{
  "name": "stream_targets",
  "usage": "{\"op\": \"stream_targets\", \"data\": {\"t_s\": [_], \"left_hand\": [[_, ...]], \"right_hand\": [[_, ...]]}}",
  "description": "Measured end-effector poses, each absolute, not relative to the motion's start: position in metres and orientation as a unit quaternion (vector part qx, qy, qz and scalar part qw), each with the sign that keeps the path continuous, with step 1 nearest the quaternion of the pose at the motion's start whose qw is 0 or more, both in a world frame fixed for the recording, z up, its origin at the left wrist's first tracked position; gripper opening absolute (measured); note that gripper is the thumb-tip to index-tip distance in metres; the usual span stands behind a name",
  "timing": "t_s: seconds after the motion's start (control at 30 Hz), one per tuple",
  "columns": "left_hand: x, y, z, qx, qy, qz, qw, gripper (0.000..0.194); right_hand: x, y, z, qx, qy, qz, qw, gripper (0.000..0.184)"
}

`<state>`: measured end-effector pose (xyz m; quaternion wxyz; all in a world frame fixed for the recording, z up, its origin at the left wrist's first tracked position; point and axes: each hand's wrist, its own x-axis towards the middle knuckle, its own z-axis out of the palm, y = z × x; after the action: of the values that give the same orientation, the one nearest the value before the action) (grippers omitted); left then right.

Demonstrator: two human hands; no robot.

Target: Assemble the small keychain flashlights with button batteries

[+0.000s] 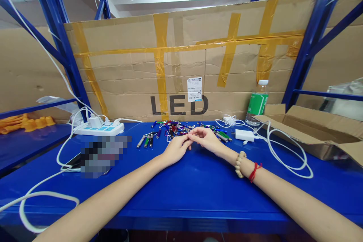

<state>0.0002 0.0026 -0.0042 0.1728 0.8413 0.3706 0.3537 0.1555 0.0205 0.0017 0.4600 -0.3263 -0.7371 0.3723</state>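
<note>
My left hand (178, 149) and my right hand (206, 140) meet over the middle of the blue table (195, 189), their fingertips touching. Both have their fingers drawn together; anything between them is hidden or too small to make out. Just behind the hands lies a heap of small metallic parts (177, 127) in red, blue, green and silver. Left of the heap, several short pen-like tubes (146, 140) with silver ends lie side by side. More green and silver tubes (223, 136) rest just beyond my right hand.
At left stand a white power strip (99, 130) with cables and a blurred-out phone-like object (103, 157). To the right are a white charger (244, 135), a looped cable (307, 174), a green-labelled bottle (256, 104) and an open cardboard box (320, 147). A cardboard wall (127, 79) closes the back.
</note>
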Motion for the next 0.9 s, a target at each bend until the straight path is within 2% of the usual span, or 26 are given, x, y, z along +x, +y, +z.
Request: {"op": "stream_targets", "data": {"t_s": [0.4,0.9], "left_hand": [[0.0003,-0.0007,-0.0002,0.838,0.379,0.355,0.168,0.029],[0.0002,-0.0001,0.0004,0.823,0.403,0.363,0.172,0.029]], "right_hand": [[0.1580,0.0162,0.0059,-0.344,-0.748,0.342,0.452,0.034],[0.1567,0.0171,0.0069,-0.343,-0.685,0.409,0.495,0.036]]}}
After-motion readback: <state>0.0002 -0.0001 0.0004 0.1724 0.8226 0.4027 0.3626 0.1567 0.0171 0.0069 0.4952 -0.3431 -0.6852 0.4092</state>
